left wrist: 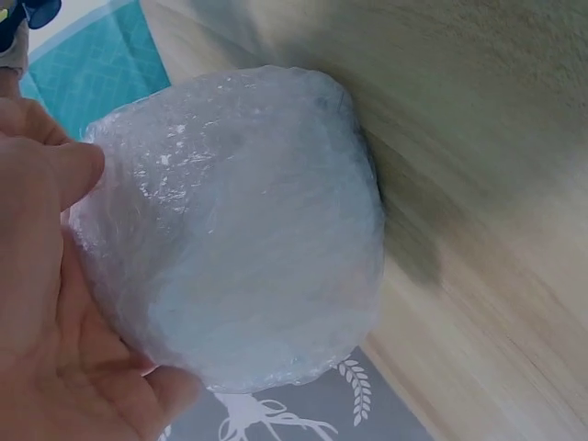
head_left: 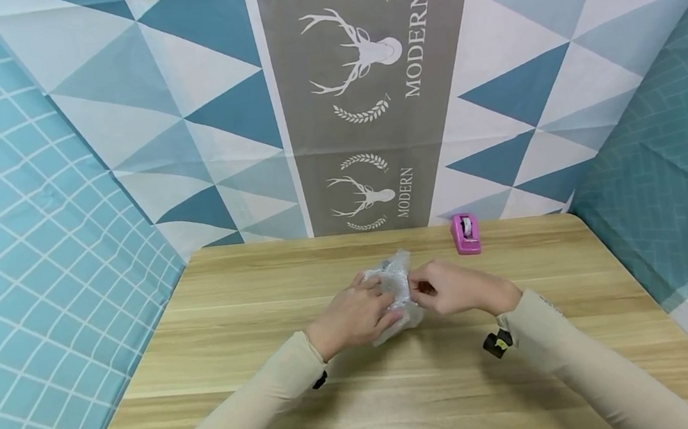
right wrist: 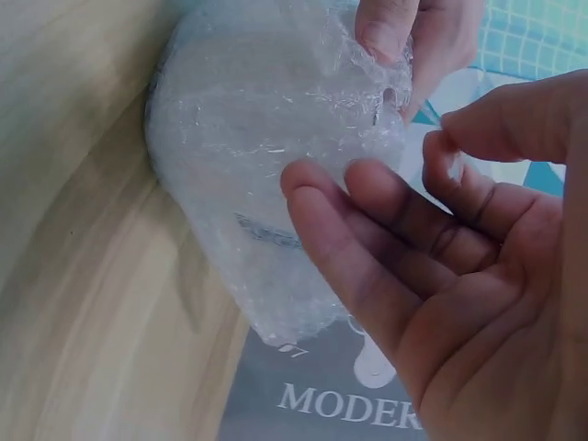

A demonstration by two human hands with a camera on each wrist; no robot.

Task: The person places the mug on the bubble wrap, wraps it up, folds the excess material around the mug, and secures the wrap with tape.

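Observation:
A rounded package in bubble wrap (head_left: 398,280) stands on the wooden table, its clear film crinkled and shiny. My left hand (head_left: 354,315) grips it from above and the left, with the thumb and fingers at its edge in the left wrist view. Close on the right side is my right hand (head_left: 452,288). In the right wrist view its thumb and index finger pinch a small clear, shiny piece, while the other fingers (right wrist: 322,230) reach out loosely in front of the wrap. Bluish print shows faintly through the film there.
A pink tape dispenser (head_left: 466,235) stands near the table's back edge, right of the package. The wooden table (head_left: 236,324) meets a patterned cloth backdrop (head_left: 233,114) behind. Blue checked cloth (head_left: 34,205) hangs at the left and green cloth (head_left: 665,160) at the right.

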